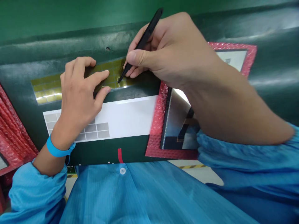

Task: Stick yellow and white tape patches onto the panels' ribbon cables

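My right hand (161, 49) is closed around slim black tweezers (147, 37). Their pointed tip touches, or hovers just over, a long clear strip of yellow-amber film labels (46, 88) laid across the dark green mat. My left hand (78, 88) rests over the middle of this strip, thumb and forefinger apart and pointing toward the tweezer tip. Its palm and wrist cover part of the strip and of a white sheet (130, 115) with grey rectangular stickers (97, 130) at its left end. A blue band circles my left wrist.
To the right, under my forearm, lies a display panel (175, 124) on pink bubble wrap (155, 140). Another wrapped panel (235, 59) is behind it. Red bubble wrap (14, 121) is piled at the left. A red tape mark (120, 155) sits at the mat's (98, 155) front edge.
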Tool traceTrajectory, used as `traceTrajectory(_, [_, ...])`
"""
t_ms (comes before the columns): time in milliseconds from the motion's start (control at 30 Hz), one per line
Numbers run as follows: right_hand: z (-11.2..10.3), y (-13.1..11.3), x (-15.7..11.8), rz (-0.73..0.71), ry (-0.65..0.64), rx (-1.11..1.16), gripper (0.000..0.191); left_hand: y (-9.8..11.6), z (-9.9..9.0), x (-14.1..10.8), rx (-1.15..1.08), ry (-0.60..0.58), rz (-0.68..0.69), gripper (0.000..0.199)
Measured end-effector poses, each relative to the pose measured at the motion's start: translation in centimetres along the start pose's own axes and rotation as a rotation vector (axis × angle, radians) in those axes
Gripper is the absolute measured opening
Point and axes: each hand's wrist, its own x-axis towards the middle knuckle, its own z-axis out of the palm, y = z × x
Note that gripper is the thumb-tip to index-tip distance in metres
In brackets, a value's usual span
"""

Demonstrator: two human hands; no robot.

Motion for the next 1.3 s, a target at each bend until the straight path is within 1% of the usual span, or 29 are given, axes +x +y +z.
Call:
traceTrajectory(133, [0.1,0.2,-0.1,-0.017,0.051,0.033,0.025,-0.5,0.3,0.1,0.011,0.003,0.013,0.033])
traceTrajectory(233, [0.2,0.1,-0.1,-0.021,0.083,0.01,0.021,-0.6,0.3,0.1,0.051,0.011,0.048,0.036])
traceTrajectory(400, [0.3,-0.5,0.1,-0.021,0.024,-0.02,0.027,-0.3,0.2,0.0,0.12,0.002,0.065,0.038])
traceTrajectory(567, [0.2,-0.5,0.4,-0.026,-0.026,-0.015,0.027,-0.2,0.0,0.1,0.096,-0.022,0.046,0.037])
traceTrajectory(667, [0.2,-0.1,0.5,-0.069,-0.022,-0.012,0.027,-0.4,0.0,0.2,0.08,-0.028,0.046,0.038])
traceTrajectory(733, [0.2,0.3,0.6,-0.09,-0.009,0.02,0.025,-0.7,0.1,0.2,0.072,-0.019,0.056,0.038])
traceTrajectory(833, [0.1,0.6,0.6,-0.104,-0.017,0.147,0.023,-1.2,0.3,0.2,0.039,0.02,0.071,0.037])
traceTrajectory(933, [-0.5,0.1,0.0,-0.104,-0.019,0.25,0.037,-1.7,0.7,0.2,-0.007,0.06,0.073,0.036])
traceTrajectory(1033, [-1.9,-1.2,-1.6,-0.118,0.019,0.279,0.049,-2.2,0.8,0.5,-0.028,0.089,0.082,0.035])
traceTrajectory(1100, [-3.2,-2.0,-3.4,-0.162,0.057,0.279,0.05,-2.4,0.7,0.8,-0.009,0.098,0.107,0.036])
traceTrajectory(1200, [-5.3,-2.6,-7.2,-0.201,0.141,0.24,0.044,-2.1,0.2,1.5,0.057,0.128,0.165,0.038])
traceTrajectory(1267, [-6.4,-2.2,-10.2,-0.173,0.203,0.192,0.041,-1.2,-0.3,1.6,0.073,0.177,0.201,0.037])
traceTrajectory(1300, [-6.8,-1.8,-11.7,-0.138,0.223,0.171,0.041,-0.5,-0.5,1.4,0.068,0.203,0.219,0.036])
